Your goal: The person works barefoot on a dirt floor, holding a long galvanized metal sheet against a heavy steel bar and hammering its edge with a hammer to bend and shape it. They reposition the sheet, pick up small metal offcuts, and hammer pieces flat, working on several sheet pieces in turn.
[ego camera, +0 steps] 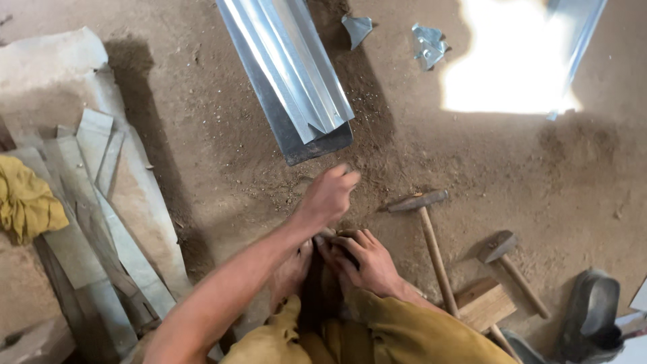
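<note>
We look down on a dirt floor (222, 182) with both of our hands low in the middle of the view.

Left hand (329, 195): reaching forward over the dirt, fingers bunched loosely together, blurred. We cannot tell whether it holds anything. Just beyond its fingertips lies the near end of a long folded sheet-metal channel (290, 74), running away from us; hand and channel look apart, not touching.

Right hand (367, 263): drawn in close to the body, fingers curled down around something dark between our feet (too shadowed to name). A bare foot (291, 273) sits just left of this hand, touching or nearly touching it. Below both, mustard-coloured trousers (377, 337).

To the right of the right hand: a hammer (431, 243) with a wooden handle, head pointing away from us, near but apart from the hand. Further right a second, shorter hammer (505, 263), and between the two handles a wooden block (485, 303). A dark shoe (593, 313) lies beyond that.

Well to the left of the left arm: a pile of flat grey metal strips (101, 222) and a yellow cloth (23, 199) on them.

Far beyond the hands, past the channel: two small crumpled metal scraps (428, 44) on the dirt, beside a bright sun patch
</note>
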